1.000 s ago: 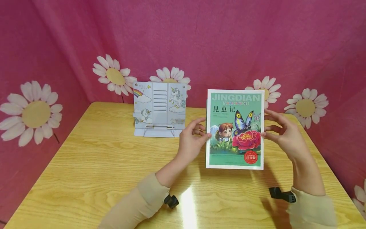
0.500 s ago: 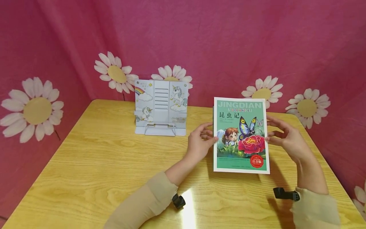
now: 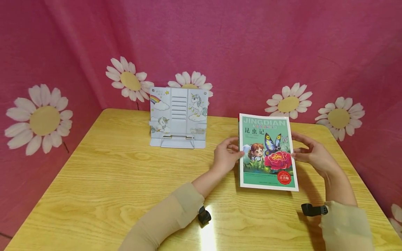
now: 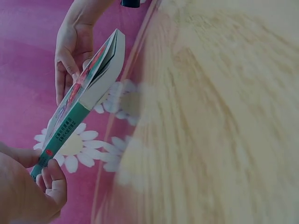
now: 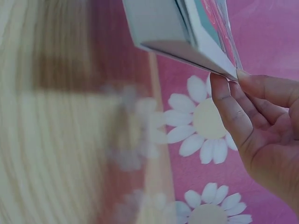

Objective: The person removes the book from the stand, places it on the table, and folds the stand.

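Green along its spine, the book is pinched there by the left hand and at its opposite edge by the right hand — held tilted above the wooden table. Farther left, a white unicorn-printed stand is placed; behind, pink cloth is patterned with daisies.

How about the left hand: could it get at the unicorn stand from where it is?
Probably yes: nothing visible stands between the left hand and the unicorn stand, which is farther back, to its left. That hand pinches the book, though, so it might need to let go first.
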Action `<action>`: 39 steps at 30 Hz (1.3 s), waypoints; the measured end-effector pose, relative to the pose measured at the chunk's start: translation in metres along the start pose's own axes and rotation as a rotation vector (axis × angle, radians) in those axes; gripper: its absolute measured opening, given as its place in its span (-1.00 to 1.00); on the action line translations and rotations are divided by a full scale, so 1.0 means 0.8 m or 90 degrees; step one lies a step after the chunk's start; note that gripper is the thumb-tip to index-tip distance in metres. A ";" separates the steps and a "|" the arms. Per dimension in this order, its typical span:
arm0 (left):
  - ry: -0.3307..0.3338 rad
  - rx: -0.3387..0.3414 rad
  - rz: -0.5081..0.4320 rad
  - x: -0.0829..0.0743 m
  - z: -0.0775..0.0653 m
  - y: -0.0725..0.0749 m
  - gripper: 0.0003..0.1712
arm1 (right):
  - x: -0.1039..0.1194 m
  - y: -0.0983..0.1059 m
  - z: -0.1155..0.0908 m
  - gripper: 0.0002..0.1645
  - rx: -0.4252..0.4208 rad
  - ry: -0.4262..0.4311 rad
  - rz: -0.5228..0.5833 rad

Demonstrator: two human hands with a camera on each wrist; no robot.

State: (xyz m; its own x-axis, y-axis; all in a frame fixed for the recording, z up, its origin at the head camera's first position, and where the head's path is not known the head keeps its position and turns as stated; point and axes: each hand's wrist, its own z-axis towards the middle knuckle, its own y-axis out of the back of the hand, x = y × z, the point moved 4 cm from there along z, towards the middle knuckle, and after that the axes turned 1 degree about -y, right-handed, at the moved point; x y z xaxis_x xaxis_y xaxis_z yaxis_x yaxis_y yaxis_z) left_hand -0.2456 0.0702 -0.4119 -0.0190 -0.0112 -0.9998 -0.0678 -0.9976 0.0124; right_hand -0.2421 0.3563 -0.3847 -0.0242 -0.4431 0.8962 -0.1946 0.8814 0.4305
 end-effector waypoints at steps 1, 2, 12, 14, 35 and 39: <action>0.008 0.000 -0.002 0.002 0.001 -0.002 -0.45 | -0.003 0.000 0.001 -0.12 0.007 -0.003 -0.005; 0.020 -0.001 -0.005 0.004 0.002 -0.003 -0.45 | -0.006 0.001 0.003 -0.12 0.011 -0.010 -0.012; 0.091 -0.016 0.009 0.020 0.019 -0.019 -0.46 | -0.031 0.008 0.020 -0.08 0.058 -0.084 -0.047; 0.098 -0.018 0.006 0.022 0.021 -0.020 -0.45 | -0.036 0.010 0.025 -0.09 0.064 -0.097 -0.047; 0.108 0.013 0.173 0.038 0.049 -0.026 -0.40 | -0.051 0.015 0.061 -0.07 0.129 -0.131 -0.102; 0.111 0.036 0.222 0.032 0.051 -0.028 -0.37 | -0.056 0.015 0.065 -0.07 0.136 -0.127 -0.111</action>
State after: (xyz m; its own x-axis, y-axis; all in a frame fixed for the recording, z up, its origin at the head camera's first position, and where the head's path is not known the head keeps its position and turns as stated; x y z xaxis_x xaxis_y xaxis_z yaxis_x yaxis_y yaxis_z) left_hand -0.2852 0.0946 -0.4373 0.1191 -0.3645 -0.9236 -0.1424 -0.9268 0.3474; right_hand -0.2946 0.3785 -0.4252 -0.1598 -0.6254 0.7638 -0.4133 0.7450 0.5236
